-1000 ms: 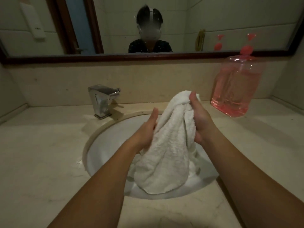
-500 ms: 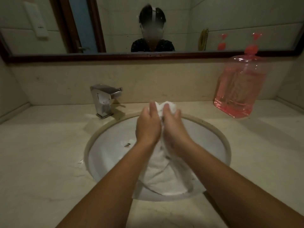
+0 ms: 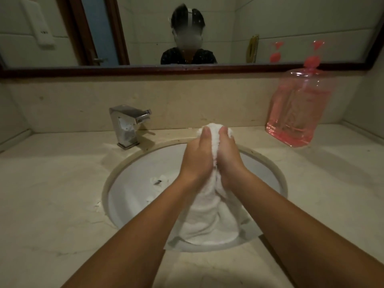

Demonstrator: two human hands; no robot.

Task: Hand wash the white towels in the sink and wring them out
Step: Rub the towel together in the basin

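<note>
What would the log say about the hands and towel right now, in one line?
left hand: grips towel | right hand: grips towel | towel: bunched, lower end in sink | tap: no water seen

This is a bathroom. A round white sink (image 3: 133,183) is sunk into a pale stone desk (image 3: 52,194) beneath the fingers (image 3: 206,135). A chrome tap (image 3: 126,125) stands to their left, a pink pump bottle (image 3: 299,113) to their right, and a wide framed mirror (image 3: 280,19) runs along the wall beyond them.
</note>
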